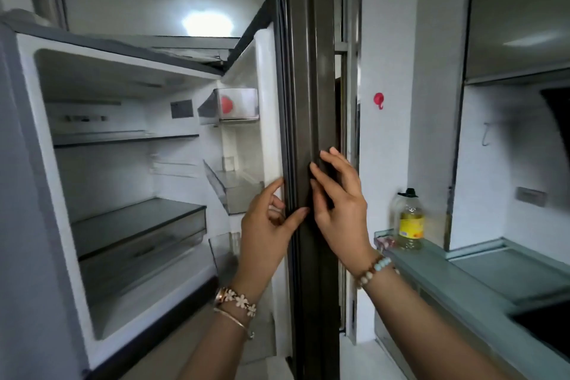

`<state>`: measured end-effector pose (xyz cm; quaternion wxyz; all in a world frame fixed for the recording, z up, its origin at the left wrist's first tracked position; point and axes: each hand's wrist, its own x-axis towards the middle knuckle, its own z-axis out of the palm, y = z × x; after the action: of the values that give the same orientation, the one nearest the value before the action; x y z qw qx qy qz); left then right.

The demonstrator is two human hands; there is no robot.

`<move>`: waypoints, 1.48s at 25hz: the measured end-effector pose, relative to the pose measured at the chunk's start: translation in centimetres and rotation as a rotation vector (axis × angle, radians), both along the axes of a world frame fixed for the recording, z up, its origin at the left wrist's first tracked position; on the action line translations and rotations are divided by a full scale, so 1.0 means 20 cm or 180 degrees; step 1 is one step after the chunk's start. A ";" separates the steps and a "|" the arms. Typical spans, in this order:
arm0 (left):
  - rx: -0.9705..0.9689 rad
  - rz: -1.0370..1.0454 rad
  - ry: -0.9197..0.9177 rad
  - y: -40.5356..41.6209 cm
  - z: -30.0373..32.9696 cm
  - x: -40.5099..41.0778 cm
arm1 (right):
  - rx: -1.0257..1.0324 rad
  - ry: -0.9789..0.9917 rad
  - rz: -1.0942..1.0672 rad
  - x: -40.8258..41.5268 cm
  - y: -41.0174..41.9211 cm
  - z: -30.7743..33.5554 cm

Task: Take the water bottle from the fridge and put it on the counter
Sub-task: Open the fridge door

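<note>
Risk: your open left hand [267, 219] and right hand [339, 203] bracket the fridge door [311, 102] edge ungripped, so fingers may pinch if it swings.

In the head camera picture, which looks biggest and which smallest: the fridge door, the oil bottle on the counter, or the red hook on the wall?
1. Fridge door, by far the largest, though also nearest the camera.
2. Oil bottle.
3. Red hook, smallest.

Fridge [123, 163] open at my left, door [311, 102] swung out ahead, bins [237, 191] on its inner side. Both hands on door edge. Surface [438, 274] right, oil bottle [409, 222] standing on it.
</note>
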<state>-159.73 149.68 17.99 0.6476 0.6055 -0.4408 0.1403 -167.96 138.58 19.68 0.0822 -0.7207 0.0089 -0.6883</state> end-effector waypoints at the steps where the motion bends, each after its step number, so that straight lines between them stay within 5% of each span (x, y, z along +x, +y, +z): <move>1: 0.0007 -0.0055 -0.0025 -0.09 0.00 -0.03 | 0.0073 -0.0024 0.0021 -0.04 -0.09 0.00; 18: 0.1431 0.0290 -0.1587 -1.45 0.05 -0.12 | 0.0942 0.0065 -0.0526 -0.03 -1.37 0.00; 37: 0.2065 0.1083 -0.1037 -2.27 0.11 -0.02 | 0.1345 0.0717 0.0594 0.34 -2.22 -0.01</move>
<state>-160.16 104.28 20.21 0.3119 0.8128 -0.4525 0.1933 -161.19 94.11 19.40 0.2926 -0.7574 0.0951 -0.5760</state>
